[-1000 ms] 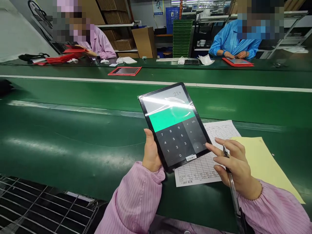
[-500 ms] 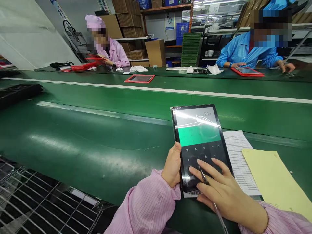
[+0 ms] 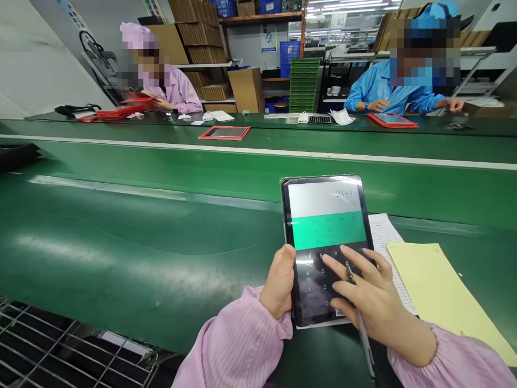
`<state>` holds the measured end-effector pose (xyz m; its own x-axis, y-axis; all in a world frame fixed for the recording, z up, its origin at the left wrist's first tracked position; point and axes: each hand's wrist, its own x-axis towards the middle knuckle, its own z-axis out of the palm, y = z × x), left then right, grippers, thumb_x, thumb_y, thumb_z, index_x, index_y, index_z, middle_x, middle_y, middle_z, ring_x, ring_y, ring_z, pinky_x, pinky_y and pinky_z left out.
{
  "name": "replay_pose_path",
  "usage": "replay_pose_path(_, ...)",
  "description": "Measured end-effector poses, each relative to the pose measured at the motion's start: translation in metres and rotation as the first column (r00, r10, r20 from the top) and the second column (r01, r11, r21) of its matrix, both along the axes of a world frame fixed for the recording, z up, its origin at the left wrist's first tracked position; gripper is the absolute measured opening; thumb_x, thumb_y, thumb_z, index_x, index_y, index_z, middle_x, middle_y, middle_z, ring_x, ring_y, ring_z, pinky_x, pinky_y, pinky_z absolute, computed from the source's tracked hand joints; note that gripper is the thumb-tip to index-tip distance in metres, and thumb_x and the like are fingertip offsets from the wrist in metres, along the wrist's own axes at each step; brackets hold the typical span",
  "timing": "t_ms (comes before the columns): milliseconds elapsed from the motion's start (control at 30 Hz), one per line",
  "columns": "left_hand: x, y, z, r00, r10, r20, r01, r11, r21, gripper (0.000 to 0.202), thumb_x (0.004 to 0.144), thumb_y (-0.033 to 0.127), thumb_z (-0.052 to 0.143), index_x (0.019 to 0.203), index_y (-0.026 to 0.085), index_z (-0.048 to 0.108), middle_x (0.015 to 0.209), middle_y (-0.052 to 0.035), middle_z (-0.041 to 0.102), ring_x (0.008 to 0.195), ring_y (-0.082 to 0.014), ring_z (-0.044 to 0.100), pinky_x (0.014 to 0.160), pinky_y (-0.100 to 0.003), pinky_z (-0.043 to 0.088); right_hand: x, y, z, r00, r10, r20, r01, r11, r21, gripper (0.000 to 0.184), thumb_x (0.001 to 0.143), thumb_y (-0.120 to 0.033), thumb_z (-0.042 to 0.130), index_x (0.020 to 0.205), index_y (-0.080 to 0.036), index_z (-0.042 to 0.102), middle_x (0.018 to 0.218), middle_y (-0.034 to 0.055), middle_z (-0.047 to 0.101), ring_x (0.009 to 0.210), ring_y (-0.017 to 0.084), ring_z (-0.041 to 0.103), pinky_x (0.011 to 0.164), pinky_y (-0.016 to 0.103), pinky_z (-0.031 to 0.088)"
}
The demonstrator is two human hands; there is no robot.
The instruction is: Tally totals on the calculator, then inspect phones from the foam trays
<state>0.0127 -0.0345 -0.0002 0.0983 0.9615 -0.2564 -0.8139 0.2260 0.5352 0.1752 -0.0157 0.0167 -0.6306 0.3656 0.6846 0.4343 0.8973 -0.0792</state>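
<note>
A black tablet (image 3: 323,280) tilts up in front of me, its screen showing a calculator that reads "21+1" above a green band. My left hand (image 3: 279,281) grips its left edge, thumb at the front; the fingers behind are hidden. Over the lower right of the screen is my right hand (image 3: 369,296), fingers spread across the keypad, with a pen (image 3: 365,342) held between them. The pen's tip points up toward the screen. Whether a fingertip touches the glass, I cannot tell. A lined paper sheet (image 3: 388,229) lies partly under the tablet.
Yellow paper (image 3: 440,285) lies to the right on the green bench (image 3: 141,258). A wire rack (image 3: 60,350) is at lower left. Across the raised ledge, a red-framed tablet (image 3: 224,133) lies flat. Two co-workers sit beyond, one in pink (image 3: 183,91), one in blue (image 3: 367,81).
The display went from "21+" to "21+1", with a small result line below. My right hand has moved up the keypad with the pen. The camera view has shifted slightly right.
</note>
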Motion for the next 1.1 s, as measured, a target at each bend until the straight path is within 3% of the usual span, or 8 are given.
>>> replay_pose_path(133, -0.002, 0.000, 0.005, 0.997, 0.001, -0.080, 0.000, 1.000, 0.009, 0.062, 0.049, 0.067, 0.076, 0.074, 0.010, 0.066, 0.075, -0.0142, 0.070, 0.093, -0.0381, 0.065, 0.082, -0.047, 0.050, 0.004, -0.001, 0.006, 1.000, -0.008, 0.013, 0.008, 1.000, -0.013, 0.024, 0.099, -0.027, 0.041, 0.078, -0.022, 0.051, 0.108, 0.0044, 0.068, 0.117, 0.024, 0.051, 0.098, 0.043, 0.029)
replay_pose_path(267, -0.008, 0.002, 0.008, 0.996, 0.022, -0.083, -0.023, 1.000, -0.020, 0.070, 0.047, 0.069, 0.074, 0.083, 0.009, 0.068, 0.084, -0.0172, 0.071, 0.095, -0.0398, 0.064, 0.083, -0.049, 0.050, 0.022, -0.002, 0.014, 0.999, -0.010, -0.053, 0.014, 0.997, 0.076, 0.022, 0.095, -0.018, 0.043, 0.074, -0.023, 0.048, 0.092, 0.0045, 0.072, 0.104, 0.023, 0.058, 0.092, 0.042, 0.034)
replay_pose_path(400, -0.017, 0.003, 0.006, 0.998, 0.048, -0.045, -0.048, 0.999, -0.018, 0.078, 0.052, 0.073, 0.069, 0.099, 0.010, 0.066, 0.089, -0.0163, 0.071, 0.095, -0.0386, 0.064, 0.084, -0.051, 0.050, 0.034, -0.002, 0.007, 0.997, 0.014, -0.076, -0.004, 0.992, 0.129, 0.023, 0.093, -0.017, 0.043, 0.071, -0.023, 0.049, 0.086, 0.0035, 0.073, 0.100, 0.021, 0.061, 0.091, 0.041, 0.037)
replay_pose_path(533, -0.024, 0.003, 0.007, 0.997, 0.078, 0.003, -0.078, 0.997, -0.007, 0.074, 0.056, 0.072, 0.068, 0.099, 0.012, 0.067, 0.092, -0.0143, 0.072, 0.095, -0.0367, 0.064, 0.086, -0.049, 0.050, 0.037, -0.001, 0.000, 0.998, 0.058, -0.024, -0.054, 0.989, 0.136, 0.026, 0.096, -0.024, 0.040, 0.071, -0.022, 0.049, 0.091, 0.0051, 0.072, 0.105, 0.022, 0.060, 0.090, 0.042, 0.039)
replay_pose_path(733, -0.027, 0.005, 0.012, 0.996, 0.040, 0.080, -0.042, 0.999, 0.019, 0.076, 0.064, 0.076, 0.057, 0.108, 0.015, 0.065, 0.098, -0.0130, 0.071, 0.107, -0.0375, 0.059, 0.093, -0.052, 0.046, 0.031, 0.007, 0.014, 0.985, 0.114, 0.132, -0.131, 0.983, 0.130, 0.025, 0.097, -0.023, 0.039, 0.076, -0.020, 0.052, 0.093, 0.0075, 0.072, 0.103, 0.024, 0.062, 0.080, 0.039, 0.043)
replay_pose_path(900, -0.027, 0.005, 0.013, 0.995, 0.053, 0.084, -0.055, 0.998, 0.022, 0.080, 0.064, 0.075, 0.058, 0.116, 0.014, 0.061, 0.102, -0.0130, 0.070, 0.109, -0.0375, 0.058, 0.095, -0.053, 0.044, 0.032, 0.007, 0.018, 0.994, 0.102, 0.026, -0.104, 0.983, 0.151, 0.025, 0.098, -0.025, 0.037, 0.077, -0.021, 0.048, 0.087, 0.0086, 0.073, 0.102, 0.025, 0.062, 0.076, 0.040, 0.043)
replay_pose_path(1100, -0.025, 0.005, 0.011, 0.996, 0.076, 0.041, -0.076, 0.997, -0.008, 0.081, 0.058, 0.073, 0.065, 0.111, 0.013, 0.063, 0.099, -0.0144, 0.070, 0.107, -0.0397, 0.058, 0.093, -0.053, 0.045, 0.033, 0.004, 0.018, 0.997, 0.081, -0.014, -0.077, 0.985, 0.154, 0.022, 0.099, -0.024, 0.037, 0.079, -0.022, 0.047, 0.087, 0.0087, 0.073, 0.102, 0.024, 0.061, 0.075, 0.040, 0.043)
